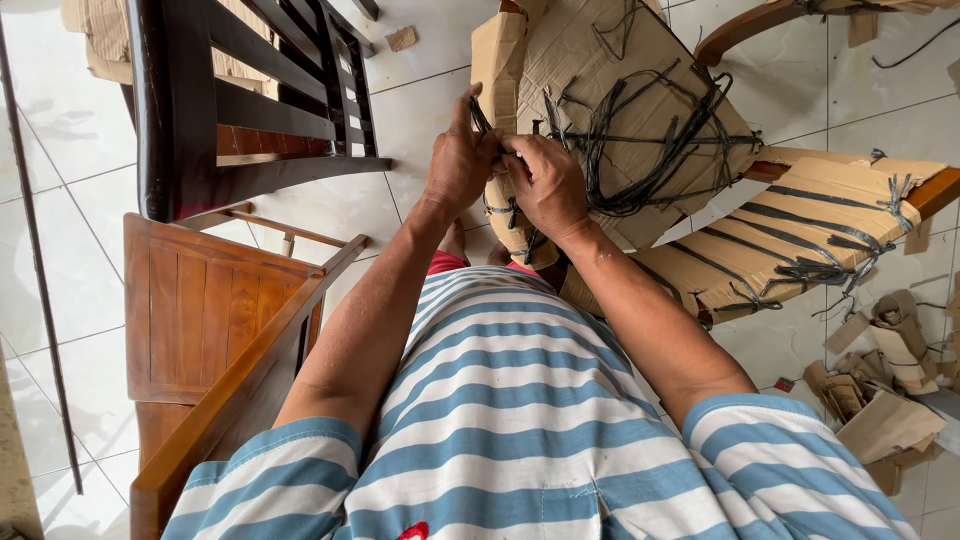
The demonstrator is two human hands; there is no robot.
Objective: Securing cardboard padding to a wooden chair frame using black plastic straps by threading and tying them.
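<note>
Both grips pinch flat black strap [482, 118] (corrugated cardboard wrap [610, 60]).

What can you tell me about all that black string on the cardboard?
The black string looks like thin, flat plastic strapping. It crisscrosses the brown cardboard wrapping in tangled loops with loose, frayed ends. The left hand and right hand pinch a strand at the wrapping's edge. More bands bind the cardboard-covered wooden arm alongside.
</note>
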